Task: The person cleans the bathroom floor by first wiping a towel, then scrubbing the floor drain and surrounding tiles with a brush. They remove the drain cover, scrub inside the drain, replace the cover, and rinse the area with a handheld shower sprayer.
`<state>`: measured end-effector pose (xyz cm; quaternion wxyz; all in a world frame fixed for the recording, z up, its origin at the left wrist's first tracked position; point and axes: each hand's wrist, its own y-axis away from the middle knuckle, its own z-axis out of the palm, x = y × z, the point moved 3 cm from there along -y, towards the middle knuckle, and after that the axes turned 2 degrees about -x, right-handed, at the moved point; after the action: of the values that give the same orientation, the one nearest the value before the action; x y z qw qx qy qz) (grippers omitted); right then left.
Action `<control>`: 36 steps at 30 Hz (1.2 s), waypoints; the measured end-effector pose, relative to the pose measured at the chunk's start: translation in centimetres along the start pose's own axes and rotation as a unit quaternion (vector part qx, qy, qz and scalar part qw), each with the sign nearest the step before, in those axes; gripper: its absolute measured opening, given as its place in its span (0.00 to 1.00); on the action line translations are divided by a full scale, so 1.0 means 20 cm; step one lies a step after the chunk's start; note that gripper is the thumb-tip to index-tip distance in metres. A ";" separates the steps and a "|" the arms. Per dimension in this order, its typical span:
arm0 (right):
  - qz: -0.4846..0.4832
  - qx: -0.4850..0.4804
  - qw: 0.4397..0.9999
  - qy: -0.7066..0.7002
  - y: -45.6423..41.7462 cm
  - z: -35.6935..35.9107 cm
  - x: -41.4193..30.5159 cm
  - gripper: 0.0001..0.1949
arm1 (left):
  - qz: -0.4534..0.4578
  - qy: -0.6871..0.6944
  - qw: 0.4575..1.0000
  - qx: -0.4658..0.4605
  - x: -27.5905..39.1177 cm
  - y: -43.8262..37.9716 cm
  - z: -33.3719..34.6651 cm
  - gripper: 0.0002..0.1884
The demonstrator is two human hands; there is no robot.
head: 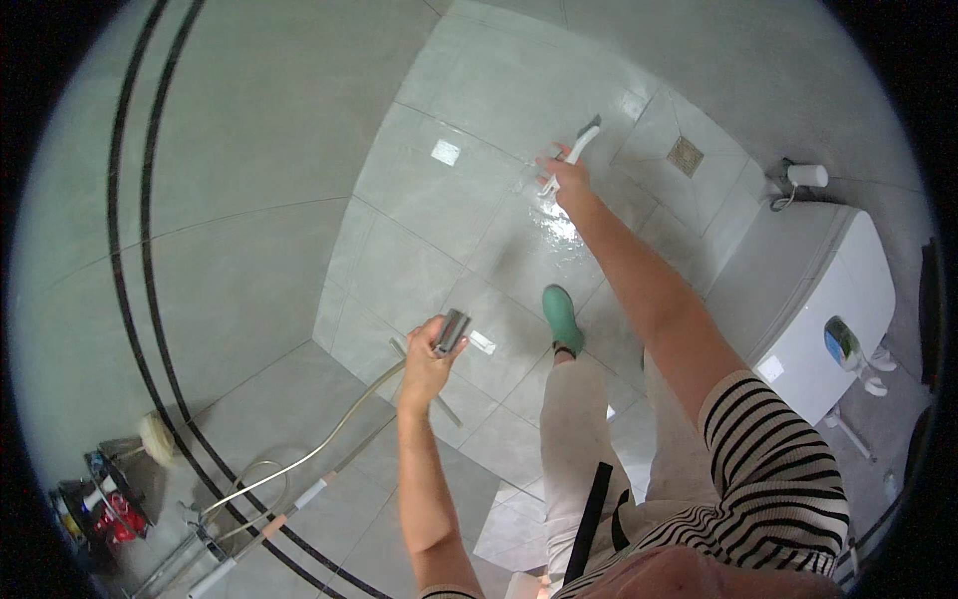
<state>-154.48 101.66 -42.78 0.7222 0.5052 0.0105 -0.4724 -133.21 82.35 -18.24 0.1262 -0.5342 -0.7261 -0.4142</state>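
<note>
My right hand (566, 174) grips the white handle of a scrub brush (586, 138). Its grey bristle end points away from me, just over or touching the wet floor tiles; which of the two I cannot tell. Nearer to me, my left hand (425, 363) is closed around a grey, block-shaped hand shower head (452, 332). From that hand a metallic shower hose (348, 419) curves to the shower mixer (200, 530) at lower left. Water glistens on the grey floor tiles (419, 224) below my right hand. No spray is plainly visible.
A square floor drain (685, 156) lies at upper right. Beside it stands a white fixture (812, 352), probably a toilet, bearing a spray bottle (844, 341). A green shoe (560, 314) is on the tiles. At left are a caddy (93, 502) and a pale sponge (156, 439).
</note>
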 end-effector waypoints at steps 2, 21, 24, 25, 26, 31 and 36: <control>-0.004 0.039 0.999 0.001 0.02 -0.01 -0.06 0.24 | 0.030 0.010 0.999 -0.004 0.08 0.02 0.01 0.09; 0.030 -0.046 0.778 0.625 0.54 -0.12 -0.12 0.11 | 0.079 -0.008 0.997 -0.011 0.24 0.01 -0.13 0.12; 0.153 -0.155 0.836 0.504 0.76 -0.04 -0.10 0.14 | 0.121 -0.028 0.992 0.028 0.15 0.05 -0.18 0.12; 0.172 -0.170 0.854 0.461 0.82 -0.05 -0.12 0.15 | 0.123 -0.027 0.992 0.025 0.16 0.06 -0.17 0.12; 0.183 -0.189 0.858 0.440 0.86 -0.04 -0.15 0.16 | 0.123 -0.026 0.992 0.023 0.17 0.07 -0.16 0.12; 0.218 -0.239 0.894 0.310 0.99 -0.09 -0.21 0.17 | 0.170 -0.033 0.984 0.033 0.21 0.10 -0.05 0.11; 0.210 -0.236 0.914 0.253 1.10 -0.12 -0.29 0.17 | 0.113 -0.027 0.993 0.000 0.20 0.12 -0.01 0.12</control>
<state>-141.39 108.24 -25.28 0.8761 0.4135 0.1978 -0.1497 -132.76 85.04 -14.60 0.1523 -0.6240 -0.6639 -0.3829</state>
